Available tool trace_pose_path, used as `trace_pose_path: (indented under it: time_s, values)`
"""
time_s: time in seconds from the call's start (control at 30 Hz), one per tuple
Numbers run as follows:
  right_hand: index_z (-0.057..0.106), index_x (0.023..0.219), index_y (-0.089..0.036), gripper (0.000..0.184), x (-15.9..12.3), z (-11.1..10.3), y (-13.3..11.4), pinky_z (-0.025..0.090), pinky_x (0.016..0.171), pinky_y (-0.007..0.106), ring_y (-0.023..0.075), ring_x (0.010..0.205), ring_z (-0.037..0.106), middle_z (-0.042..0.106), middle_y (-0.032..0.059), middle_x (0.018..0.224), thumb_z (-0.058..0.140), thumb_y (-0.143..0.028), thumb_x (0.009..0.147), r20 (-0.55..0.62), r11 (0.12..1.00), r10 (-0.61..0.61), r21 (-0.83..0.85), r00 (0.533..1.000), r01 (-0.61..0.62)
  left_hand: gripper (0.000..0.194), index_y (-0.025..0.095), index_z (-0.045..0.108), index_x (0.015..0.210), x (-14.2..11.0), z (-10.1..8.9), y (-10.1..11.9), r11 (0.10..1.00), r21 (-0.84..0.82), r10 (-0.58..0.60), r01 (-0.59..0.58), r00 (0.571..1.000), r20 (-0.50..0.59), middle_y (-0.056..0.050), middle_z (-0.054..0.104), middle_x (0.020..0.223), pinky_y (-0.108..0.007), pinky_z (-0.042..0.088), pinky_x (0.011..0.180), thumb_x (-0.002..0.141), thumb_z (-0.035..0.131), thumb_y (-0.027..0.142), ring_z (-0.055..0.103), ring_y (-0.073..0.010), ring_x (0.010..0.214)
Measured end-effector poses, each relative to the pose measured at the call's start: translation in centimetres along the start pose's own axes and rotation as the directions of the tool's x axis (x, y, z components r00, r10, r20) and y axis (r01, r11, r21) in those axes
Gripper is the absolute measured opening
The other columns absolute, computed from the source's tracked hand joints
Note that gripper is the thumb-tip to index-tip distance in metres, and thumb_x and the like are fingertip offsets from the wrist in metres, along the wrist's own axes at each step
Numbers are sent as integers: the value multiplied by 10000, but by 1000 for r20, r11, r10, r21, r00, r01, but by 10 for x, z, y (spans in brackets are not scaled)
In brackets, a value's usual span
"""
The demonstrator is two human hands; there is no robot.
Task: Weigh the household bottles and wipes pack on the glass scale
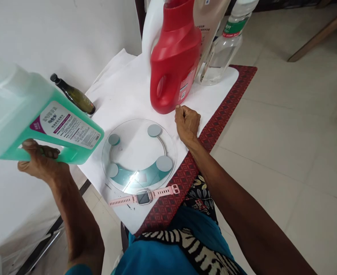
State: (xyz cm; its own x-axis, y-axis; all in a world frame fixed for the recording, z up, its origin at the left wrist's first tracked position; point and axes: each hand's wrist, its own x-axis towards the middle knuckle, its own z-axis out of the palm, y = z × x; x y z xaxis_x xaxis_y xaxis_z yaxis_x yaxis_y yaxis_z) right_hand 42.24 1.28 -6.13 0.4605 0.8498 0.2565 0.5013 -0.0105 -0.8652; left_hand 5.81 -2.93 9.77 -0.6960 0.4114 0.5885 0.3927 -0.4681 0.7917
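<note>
My left hand is wrapped round the handle of a large jug of green liquid, held tilted up at the left, beside the table. A white label with small print faces me. My right hand is closed in a fist near the table's right edge, just in front of a red detergent bottle; nothing shows in it. Between my hands a round glass scale lies on the white cloth. A smartwatch with a pink strap is stretched out along the scale's near edge.
A dark green glass bottle leans at the table's left side. Behind the red bottle stand a white container, a beige pack and a clear bottle. A red patterned border edges the table; tiled floor lies to the right.
</note>
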Motion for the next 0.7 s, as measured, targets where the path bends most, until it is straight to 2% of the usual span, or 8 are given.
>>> trace_pose_path:
  time_s: [0.13, 0.27, 0.37, 0.47, 0.6, 0.7]
  values:
    - [460, 699, -278, 484, -1, -1, -1, 395, 745, 374, 206, 662, 523, 582, 18, 646, 410, -467, 1142, 4, 1000, -4, -6, 1000, 4, 671, 240, 353, 625, -24, -2, 35, 994, -80, -57, 71, 986, 155, 91, 252, 536, -241, 212, 386, 713, 890, 632, 261, -70, 450]
    - [429, 696, -286, 472, -2, -2, -4, 402, 756, 382, 208, 658, 521, 561, 13, 645, 404, -429, 1144, 5, 1000, 21, 5, 1000, -21, 797, 217, 280, 584, -63, 7, 52, 971, -99, -185, 219, 945, 270, 84, 213, 530, -232, 186, 388, 670, 962, 620, 251, -53, 439]
    - [421, 700, -291, 467, -2, -2, -5, 413, 767, 380, 217, 682, 531, 549, 9, 643, 413, -438, 1144, 8, 1000, 21, 9, 1000, -21, 792, 214, 281, 562, -91, 15, 55, 945, -77, -277, 317, 906, 320, 83, 199, 521, -237, 164, 392, 649, 981, 573, 245, -50, 429]
    - [419, 708, -293, 461, 0, -2, -5, 416, 774, 377, 224, 699, 535, 534, 7, 642, 413, -446, 1144, 8, 1000, 22, 10, 1000, -22, 781, 212, 292, 566, -110, 24, 56, 933, -62, -310, 354, 880, 360, 79, 209, 536, -240, 186, 405, 655, 981, 569, 262, -54, 437]
    - [408, 704, -292, 462, 1, -3, -6, 413, 783, 385, 227, 698, 533, 542, 13, 663, 440, -432, 1143, 17, 999, 38, 11, 999, -38, 789, 215, 296, 579, -122, 32, 54, 937, -74, -296, 341, 890, 346, 75, 218, 544, -251, 202, 418, 661, 979, 603, 256, -63, 450]
    - [404, 701, -293, 475, 1, -3, -5, 410, 783, 387, 226, 691, 524, 529, 10, 655, 465, -450, 1145, 36, 999, 38, 25, 999, -39, 791, 226, 298, 615, -124, 31, 48, 955, -73, -242, 288, 896, 371, 71, 216, 560, -263, 236, 441, 711, 925, 698, 265, -81, 468]
